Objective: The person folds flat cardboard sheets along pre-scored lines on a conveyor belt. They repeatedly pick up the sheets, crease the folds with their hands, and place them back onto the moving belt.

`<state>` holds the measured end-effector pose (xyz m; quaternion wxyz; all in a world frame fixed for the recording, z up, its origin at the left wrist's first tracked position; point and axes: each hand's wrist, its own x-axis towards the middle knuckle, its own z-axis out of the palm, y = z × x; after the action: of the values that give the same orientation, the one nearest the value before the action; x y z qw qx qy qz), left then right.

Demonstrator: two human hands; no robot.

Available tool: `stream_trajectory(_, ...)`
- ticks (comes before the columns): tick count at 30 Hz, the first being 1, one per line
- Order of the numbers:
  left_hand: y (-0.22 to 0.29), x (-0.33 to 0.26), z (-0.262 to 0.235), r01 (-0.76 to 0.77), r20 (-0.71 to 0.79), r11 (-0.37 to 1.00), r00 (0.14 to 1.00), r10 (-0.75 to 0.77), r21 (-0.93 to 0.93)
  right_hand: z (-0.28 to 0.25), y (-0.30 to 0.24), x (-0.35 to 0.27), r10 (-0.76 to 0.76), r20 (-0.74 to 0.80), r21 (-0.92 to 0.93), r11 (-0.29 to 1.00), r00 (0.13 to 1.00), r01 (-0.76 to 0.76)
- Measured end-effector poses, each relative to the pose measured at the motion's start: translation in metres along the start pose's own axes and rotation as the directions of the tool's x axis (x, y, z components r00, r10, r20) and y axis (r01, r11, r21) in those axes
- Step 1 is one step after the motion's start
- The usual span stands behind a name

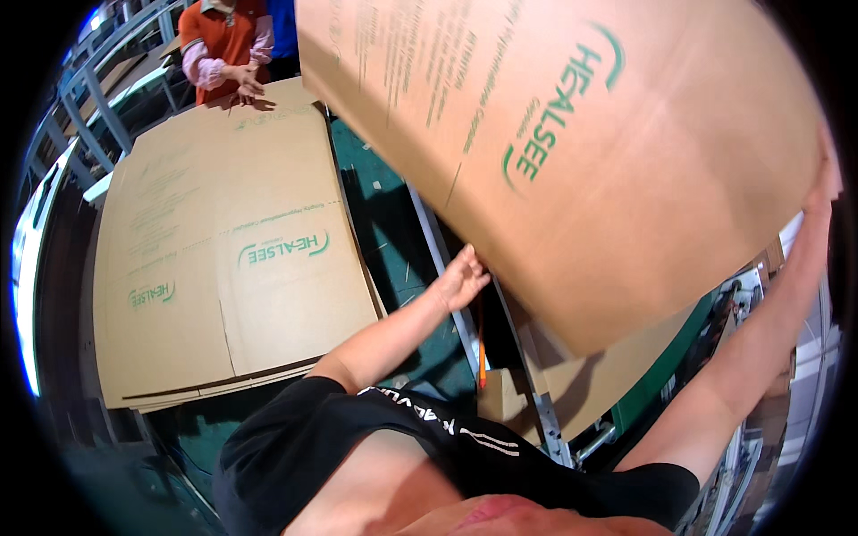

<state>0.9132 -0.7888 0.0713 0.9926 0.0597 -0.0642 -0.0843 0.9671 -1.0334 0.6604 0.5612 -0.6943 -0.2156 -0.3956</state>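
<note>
A large brown cardboard sheet (pixel 643 188) with green printing is raised at a slant, filling the upper right. My left hand (pixel 463 279) pinches its lower left edge, fingertips partly behind the board. At the far right edge, my right hand (pixel 824 179) grips the same sheet; its fingers are partly hidden near the picture's dark rim. To the left of my left arm lies a stack of flat cardboard sheets (pixel 286 304) with similar green print. Another cardboard piece (pixel 608 380) rests on the machine beneath the raised sheet.
A person in an orange top (pixel 225 54) stands at the stack's far end, hands together. The green floor (pixel 380 205) holds scraps between the stack and a metal rail (pixel 547 415) of the machine. Metal railings (pixel 98 103) stand at the far left.
</note>
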Motion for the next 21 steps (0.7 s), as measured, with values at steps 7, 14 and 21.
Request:
stream_trajectory(7,0.013,-0.07,0.022,-0.126,-0.466,0.897,0.819,0.334,0.423,-0.099,0.42,-0.096,0.686,-0.076,-0.051,0.722,0.724,-0.69)
stream_trajectory(14,0.104,-0.099,0.056,0.084,-0.48,0.617,0.713,0.511,0.782,-0.069,0.634,-0.423,0.974,-0.086,0.181,0.224,0.211,-0.958)
stream_trajectory(21,0.158,-0.149,0.087,0.116,-0.491,0.568,0.658,0.57,0.815,0.008,0.496,-0.469,0.961,0.261,0.507,-0.061,0.086,-0.86)
